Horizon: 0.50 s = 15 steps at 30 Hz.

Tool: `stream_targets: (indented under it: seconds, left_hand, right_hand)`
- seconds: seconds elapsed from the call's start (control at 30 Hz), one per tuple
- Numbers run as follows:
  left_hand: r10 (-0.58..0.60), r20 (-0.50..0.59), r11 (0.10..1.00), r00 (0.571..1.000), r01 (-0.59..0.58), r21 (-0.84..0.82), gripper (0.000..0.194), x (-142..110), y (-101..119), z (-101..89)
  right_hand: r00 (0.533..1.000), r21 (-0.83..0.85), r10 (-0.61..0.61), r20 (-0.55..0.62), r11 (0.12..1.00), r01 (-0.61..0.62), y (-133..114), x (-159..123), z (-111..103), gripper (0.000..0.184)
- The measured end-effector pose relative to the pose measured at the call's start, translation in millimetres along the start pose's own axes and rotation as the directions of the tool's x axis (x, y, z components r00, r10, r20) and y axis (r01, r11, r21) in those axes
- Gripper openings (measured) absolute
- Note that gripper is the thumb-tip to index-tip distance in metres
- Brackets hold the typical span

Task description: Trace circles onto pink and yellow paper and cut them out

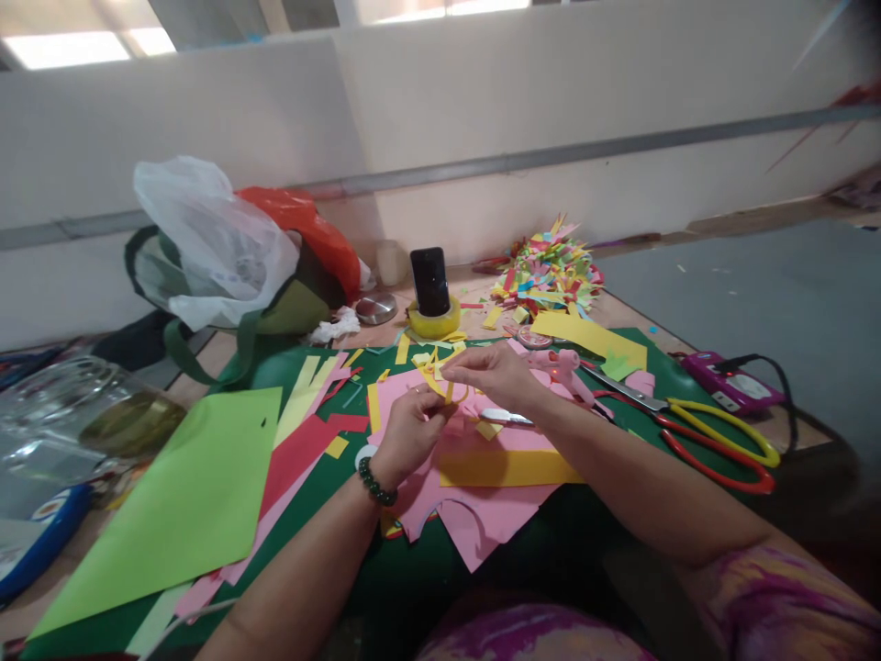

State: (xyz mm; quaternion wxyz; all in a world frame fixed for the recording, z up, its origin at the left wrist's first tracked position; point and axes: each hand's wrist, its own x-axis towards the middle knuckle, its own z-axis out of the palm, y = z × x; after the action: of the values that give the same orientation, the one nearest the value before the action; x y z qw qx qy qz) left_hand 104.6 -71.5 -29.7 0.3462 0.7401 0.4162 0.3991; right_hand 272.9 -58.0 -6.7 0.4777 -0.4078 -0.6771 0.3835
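Note:
My left hand [416, 424], with a dark green bead bracelet [375, 483] at the wrist, is closed on a yellow paper strip piece [440, 375] made of thin curled strips. Fingers of my right hand [492, 372] pinch the upper part of the same piece, close to the left fingertips. Below both hands lie pink paper sheets [474, 523] and a wide yellow strip [509, 468]. A cutter knife [506, 417] rests just under my right wrist. Behind the right forearm is a pink glue gun [561, 363], partly hidden.
Large scissors [722, 441] with red and yellow handles lie to the right, near a purple power strip [740, 381]. A phone [430, 282] leans upright in a yellow tape roll [435, 319]. Green paper [185, 496] covers the left side; a bag [289, 298] and a paper-strip pile [547, 271] stand behind.

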Motion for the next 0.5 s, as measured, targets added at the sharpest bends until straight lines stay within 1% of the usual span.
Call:
stream_targets:
  seconds: [0.1,0.17,0.23,0.3,0.33,0.37,0.4,0.43,0.5]
  left_hand:
    - [-0.03,0.028,0.999,0.999,0.031,-0.034,0.023,0,-1,0.0]
    - [-0.051,0.044,0.996,0.998,0.054,-0.069,0.029,1,-1,-1.7]
    - [-0.069,0.05,0.99,0.996,0.074,-0.117,0.034,1,-1,-4.4]
    - [-0.084,0.032,0.981,0.996,0.089,-0.17,0.034,2,-1,-7.1]
    - [-0.092,0.012,0.976,0.996,0.092,-0.196,0.034,2,0,-8.3]
    - [-0.098,-0.013,0.971,0.995,0.093,-0.221,0.034,3,0,-9.4]
    - [-0.102,-0.043,0.966,0.994,0.089,-0.244,0.034,3,0,-10.3]
    - [-0.104,-0.074,0.961,0.992,0.081,-0.266,0.034,3,1,-11.2]
    - [-0.095,-0.128,0.951,0.987,0.052,-0.304,0.034,3,2,-13.0]
  right_hand:
    - [0.999,-0.009,-0.032,-0.016,0.999,0.032,1,1,2,0.026]
    - [0.999,0.026,-0.022,-0.023,0.999,0.023,0,3,0,0.03]
    - [0.997,0.128,0.035,-0.072,0.991,-0.026,-1,8,-6,0.041]
    - [0.979,0.262,0.145,-0.141,0.959,-0.104,-2,12,-12,0.049]
    - [0.966,0.324,0.209,-0.153,0.934,-0.151,-2,13,-14,0.051]
    - [0.952,0.376,0.273,-0.135,0.903,-0.206,-2,13,-15,0.05]
    - [0.94,0.42,0.332,-0.078,0.866,-0.271,-2,13,-14,0.048]
    - [0.923,0.456,0.385,0.014,0.819,-0.349,-2,12,-11,0.044]
    - [0.862,0.491,0.452,0.229,0.711,-0.503,-2,8,-3,0.035]
